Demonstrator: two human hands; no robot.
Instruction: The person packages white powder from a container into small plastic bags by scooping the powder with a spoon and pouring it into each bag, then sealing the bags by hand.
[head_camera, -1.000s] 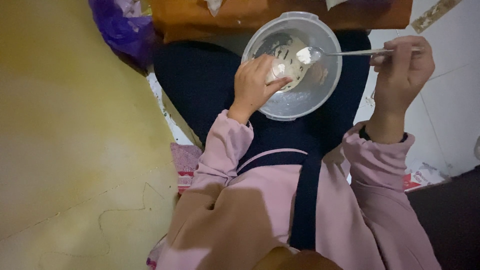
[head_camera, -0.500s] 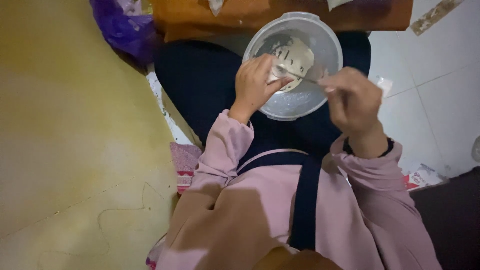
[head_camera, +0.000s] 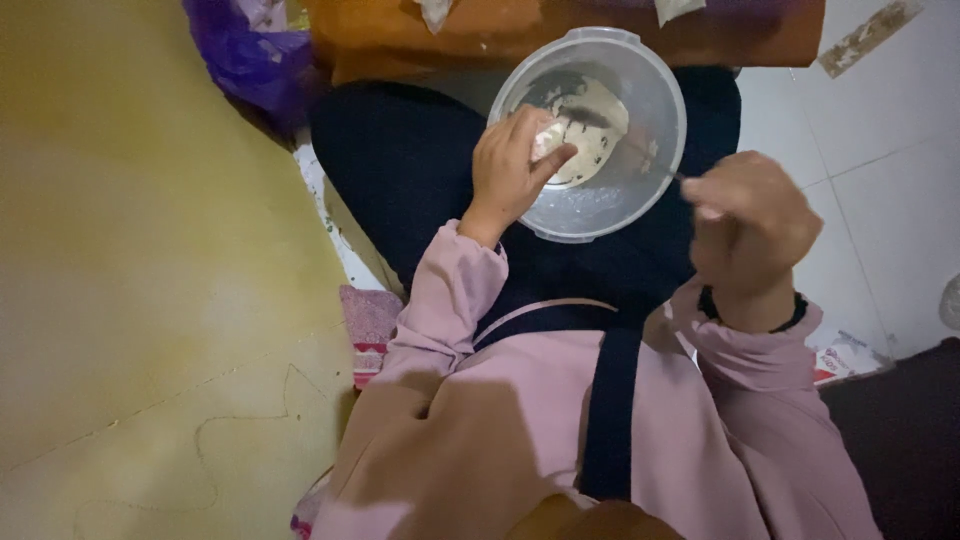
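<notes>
A clear plastic bowl (head_camera: 655, 95) rests on my lap, with a pale batter or dough patch (head_camera: 590, 135) on its bottom. My left hand (head_camera: 510, 165) reaches over the bowl's near rim and pinches a small pale lump (head_camera: 548, 138) between thumb and fingers. My right hand (head_camera: 752, 225) is closed around the handle of a thin metal spoon (head_camera: 640, 150) whose blurred end points into the bowl. Both arms wear pink sleeves, and a dark band sits on the right wrist.
A yellowish wall or floor surface (head_camera: 140, 280) fills the left side. A purple plastic bag (head_camera: 245, 55) lies at the top left beside an orange-brown wooden board (head_camera: 480, 30). White tiles (head_camera: 880, 130) lie to the right, and a patterned cloth (head_camera: 370, 320) under my left elbow.
My right hand has drawn the spoon back from the bowl's right side toward my body and lower. The left hand stays at the bowl's rim, still holding the pale lump.
</notes>
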